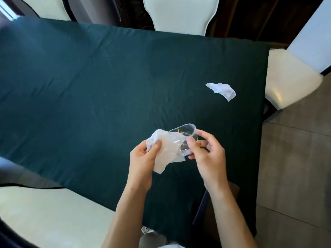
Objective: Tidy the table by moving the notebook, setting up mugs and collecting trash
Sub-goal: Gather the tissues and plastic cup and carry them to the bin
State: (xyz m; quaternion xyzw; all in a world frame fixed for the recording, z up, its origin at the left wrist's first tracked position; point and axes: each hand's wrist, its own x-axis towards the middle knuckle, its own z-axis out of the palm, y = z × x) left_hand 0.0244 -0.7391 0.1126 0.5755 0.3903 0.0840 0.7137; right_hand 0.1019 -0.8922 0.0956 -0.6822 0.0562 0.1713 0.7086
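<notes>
My left hand (143,158) grips a crumpled white tissue (166,149) above the near part of the table. My right hand (206,151) holds a clear plastic cup (186,135), tilted on its side with its mouth toward the tissue. The tissue's edge touches the cup's opening, and part of it seems to sit inside. A second crumpled white tissue (222,90) lies alone on the dark green tablecloth (89,86), toward the right edge. No notebook or mug is in view.
White chairs stand around the table: one at the far side (180,13), one at the right (290,77), one at the near left (44,212). Grey floor tiles (295,176) lie to the right of the table.
</notes>
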